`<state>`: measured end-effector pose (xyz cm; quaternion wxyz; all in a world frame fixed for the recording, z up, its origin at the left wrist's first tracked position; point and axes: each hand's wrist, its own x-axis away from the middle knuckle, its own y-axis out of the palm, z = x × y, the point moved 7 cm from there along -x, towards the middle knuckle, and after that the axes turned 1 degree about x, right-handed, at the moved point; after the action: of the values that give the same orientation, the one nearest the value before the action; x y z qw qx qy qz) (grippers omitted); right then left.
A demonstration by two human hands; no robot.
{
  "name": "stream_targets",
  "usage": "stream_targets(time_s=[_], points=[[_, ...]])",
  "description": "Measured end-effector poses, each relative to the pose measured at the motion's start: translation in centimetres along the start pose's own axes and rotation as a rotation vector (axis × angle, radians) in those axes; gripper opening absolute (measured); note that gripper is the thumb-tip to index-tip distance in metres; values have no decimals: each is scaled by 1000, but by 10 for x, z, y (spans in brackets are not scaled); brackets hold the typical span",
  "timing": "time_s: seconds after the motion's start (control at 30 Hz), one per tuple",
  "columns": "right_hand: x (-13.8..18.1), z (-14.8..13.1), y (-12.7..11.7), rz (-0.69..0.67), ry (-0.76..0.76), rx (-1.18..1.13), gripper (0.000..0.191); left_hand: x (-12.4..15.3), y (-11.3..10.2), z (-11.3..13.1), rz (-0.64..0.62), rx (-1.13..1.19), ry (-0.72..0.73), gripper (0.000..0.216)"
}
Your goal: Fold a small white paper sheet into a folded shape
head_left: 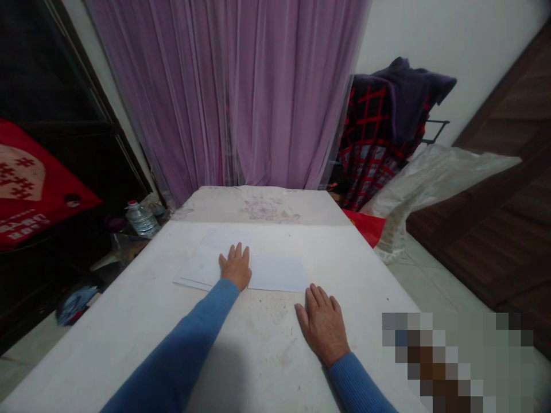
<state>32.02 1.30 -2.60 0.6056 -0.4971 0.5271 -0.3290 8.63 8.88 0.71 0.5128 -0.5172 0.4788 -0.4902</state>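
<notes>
Left hand [236, 268] on paper [205, 263] — curtain [275, 92] beyond table [258, 338], bottle [142, 220] and plastic bag [430, 178] alongside.

This looks like a room in a home. The surface [275, 355] wears a pale cover with a floral print [263, 209], and purple curtains [297, 97] hang beyond its far edge. To the right of the surface, a red-and-black checked cloth [368, 117] and dark purple fabric [407, 100] hang draped. To its left stands a clear plastic bottle [142, 220]; pale floor tiles [413, 272] show beside it on the right.
</notes>
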Motion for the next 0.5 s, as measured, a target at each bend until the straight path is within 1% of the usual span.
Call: stream_targets(time_s=[0.07, 0.17, 0.33, 0.5], points=[[1, 1, 2, 1, -11, -7, 46, -10, 8, -8, -21, 4, -38, 66], [2, 2, 6, 6, -18, -6, 47, -18, 14, -23, -48, -2, -101, 61], [4, 5, 11, 19, -22, 12, 49, -25, 14, -48, -86, -15, -173, 55], [4, 5, 12, 20, -29, 17, 49, -27, 12, -59, -94, -11, -175, 54]])
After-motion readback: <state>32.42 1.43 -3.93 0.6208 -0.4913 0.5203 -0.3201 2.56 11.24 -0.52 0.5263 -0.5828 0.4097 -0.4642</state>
